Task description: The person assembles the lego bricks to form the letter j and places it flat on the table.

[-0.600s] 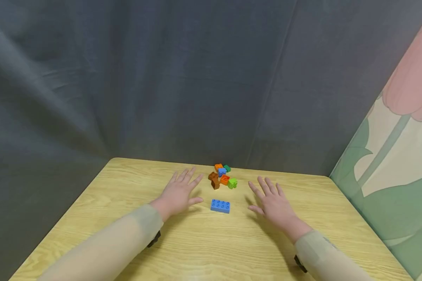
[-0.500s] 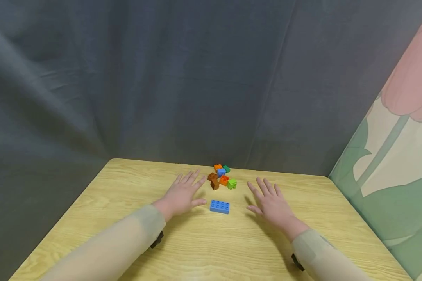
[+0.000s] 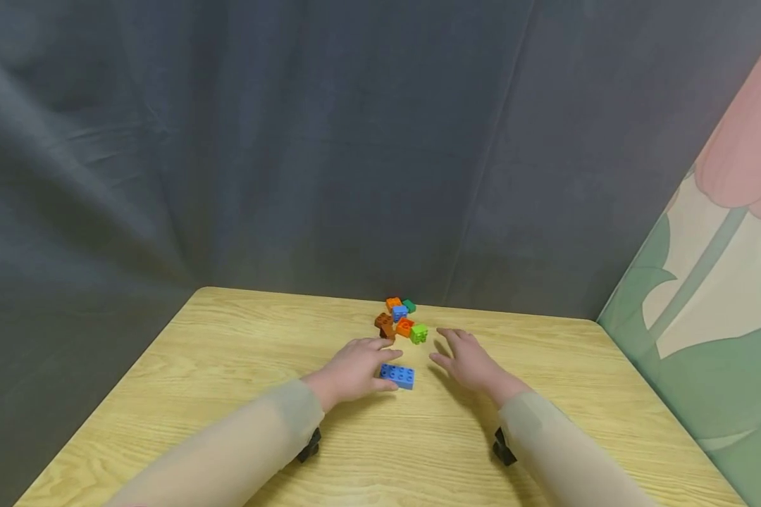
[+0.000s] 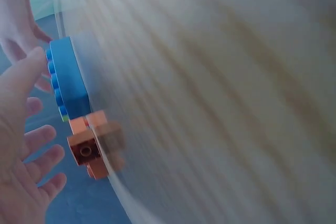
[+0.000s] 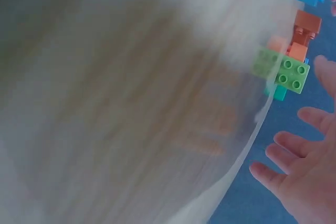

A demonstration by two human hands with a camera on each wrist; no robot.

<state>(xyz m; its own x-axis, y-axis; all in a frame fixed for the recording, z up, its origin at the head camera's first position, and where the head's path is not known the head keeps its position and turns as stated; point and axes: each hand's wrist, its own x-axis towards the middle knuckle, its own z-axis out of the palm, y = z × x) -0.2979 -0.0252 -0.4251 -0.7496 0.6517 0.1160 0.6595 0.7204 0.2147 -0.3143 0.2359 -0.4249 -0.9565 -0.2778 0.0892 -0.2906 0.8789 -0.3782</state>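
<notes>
A long blue toy brick (image 3: pixel 398 376) lies studs up on the wooden table. My left hand (image 3: pixel 353 368) reaches over its left end, fingers on the far side and thumb on the near side. In the left wrist view the fingers of that hand (image 4: pixel 21 166) are spread and apart from the blue brick (image 4: pixel 71 80); whether the thumb touches it I cannot tell. My right hand (image 3: pixel 474 364) hovers to the right of the brick, holding nothing. Its fingers (image 5: pixel 294 145) are loosely spread in the right wrist view, near a lime green brick (image 5: pixel 293 74).
Behind the long brick sits a small cluster: brown bricks (image 3: pixel 385 324), an orange-red brick (image 3: pixel 405 327), a lime brick (image 3: pixel 419 334), a small blue brick (image 3: pixel 399 313), an orange brick (image 3: pixel 393 303) and a dark green brick (image 3: pixel 409 305). A dark curtain (image 3: pixel 355 176) hangs behind the table (image 3: pixel 260 331).
My left hand has moved right to the long blue brick, its fingers drawn closer together. My right hand has moved left toward it, fingers less spread. The bricks stay in place.
</notes>
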